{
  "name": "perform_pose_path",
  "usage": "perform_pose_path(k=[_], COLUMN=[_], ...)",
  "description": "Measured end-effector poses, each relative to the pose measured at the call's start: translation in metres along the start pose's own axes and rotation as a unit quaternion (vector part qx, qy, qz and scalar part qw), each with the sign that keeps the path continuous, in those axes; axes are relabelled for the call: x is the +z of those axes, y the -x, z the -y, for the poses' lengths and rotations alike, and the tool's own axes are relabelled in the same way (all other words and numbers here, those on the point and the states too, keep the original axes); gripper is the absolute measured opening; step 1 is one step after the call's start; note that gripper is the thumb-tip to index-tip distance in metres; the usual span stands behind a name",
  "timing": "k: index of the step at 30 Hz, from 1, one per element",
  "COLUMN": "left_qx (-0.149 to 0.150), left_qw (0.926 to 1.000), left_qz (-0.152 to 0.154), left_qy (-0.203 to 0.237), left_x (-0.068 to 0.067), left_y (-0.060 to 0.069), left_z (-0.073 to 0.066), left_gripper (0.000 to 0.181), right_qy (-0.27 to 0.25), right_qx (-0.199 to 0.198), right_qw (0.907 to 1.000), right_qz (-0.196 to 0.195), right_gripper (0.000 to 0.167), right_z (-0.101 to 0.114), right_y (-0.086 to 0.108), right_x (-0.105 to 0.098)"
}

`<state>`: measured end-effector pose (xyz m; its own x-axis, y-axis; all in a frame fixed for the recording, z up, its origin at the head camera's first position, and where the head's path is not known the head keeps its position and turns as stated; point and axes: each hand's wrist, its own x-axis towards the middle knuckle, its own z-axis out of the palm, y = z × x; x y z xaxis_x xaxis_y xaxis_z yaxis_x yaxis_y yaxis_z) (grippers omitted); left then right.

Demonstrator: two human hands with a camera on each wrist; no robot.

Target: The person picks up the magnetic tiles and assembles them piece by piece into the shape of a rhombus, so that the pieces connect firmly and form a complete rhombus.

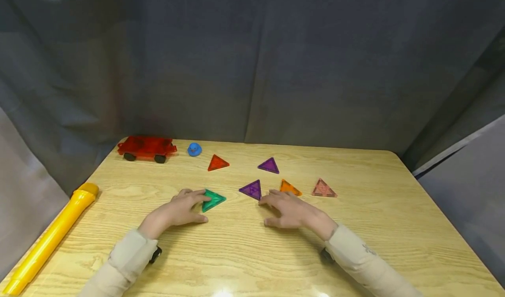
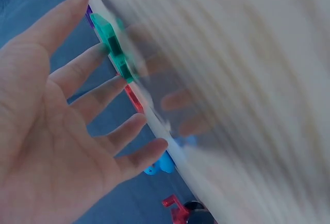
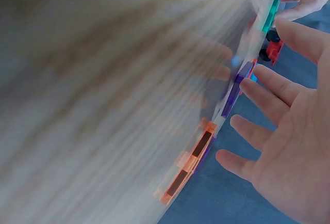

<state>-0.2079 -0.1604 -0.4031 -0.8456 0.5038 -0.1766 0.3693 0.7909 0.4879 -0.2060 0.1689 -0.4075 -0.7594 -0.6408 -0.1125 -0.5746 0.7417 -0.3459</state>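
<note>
From where I stand, six flat triangles lie spread over the table [image 1: 236,262], and as far as I can judge the handling of them is at an early stage: no two are joined or stacked, and none is lifted.

The left hand [image 1: 185,207] has its fingers extended and loosely spread, with fingertips laid on the green triangle [image 1: 214,200], which is flat on the wood. The thumb is apart from it, so nothing is being gripped there.

The right hand [image 1: 289,207] reaches in with slightly bent, relaxed fingers that close around nothing. Its foremost fingertips are right at the corner of the nearer purple triangle [image 1: 252,189], which lies between the two hands; I can't tell whether they touch it. The orange triangle [image 1: 289,188] is partly hidden behind that hand.

The rest lie loose: the pink triangle [image 1: 323,189] to the right of the orange one, and the farther purple triangle [image 1: 269,165] and the red triangle [image 1: 218,163] toward the back. So the only contact I can be sure of is with the green one; everything beyond that seems not yet done.

Well apart from the hands are a red toy cart [image 1: 146,147] and a blue duck [image 1: 194,149] near the back edge, and a yellow stick [image 1: 50,239] along the left side.
</note>
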Motion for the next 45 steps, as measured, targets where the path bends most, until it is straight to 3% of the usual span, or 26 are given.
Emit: perform_pose_path(k=[14, 26, 31, 35, 40, 45], left_qx=[0.016, 0.035, 0.06, 0.078, 0.076, 0.056], left_qw=[0.9998, 0.9992, 0.9977, 0.995, 0.9921, 0.9939], left_qz=[0.007, 0.017, 0.016, 0.01, 0.018, 0.031], left_qy=[0.004, 0.005, 0.026, 0.061, 0.098, 0.09], left_x=[0.006, 0.011, 0.011, 0.009, 0.005, 0.006], left_y=[0.009, 0.014, 0.006, -0.005, -0.016, -0.023], left_z=[-0.017, -0.024, -0.017, -0.008, 0.0, 0.003], left_gripper=[0.06, 0.059, 0.06, 0.064, 0.076, 0.08], right_qy=[0.002, -0.02, -0.033, -0.077, -0.122, -0.112], right_qx=[-0.037, -0.045, -0.054, -0.041, -0.02, -0.01], right_qw=[0.9993, 0.9986, 0.998, 0.9961, 0.9921, 0.9934], right_qz=[0.005, 0.018, 0.006, -0.012, -0.023, -0.023], right_gripper=[0.05, 0.05, 0.05, 0.054, 0.059, 0.059], right_z=[0.008, 0.013, 0.01, 0.006, 0.001, -0.003], right_y=[0.016, 0.029, 0.028, 0.019, 0.003, -0.012], right_x=[0.002, 0.005, 0.003, -0.001, -0.006, -0.004])
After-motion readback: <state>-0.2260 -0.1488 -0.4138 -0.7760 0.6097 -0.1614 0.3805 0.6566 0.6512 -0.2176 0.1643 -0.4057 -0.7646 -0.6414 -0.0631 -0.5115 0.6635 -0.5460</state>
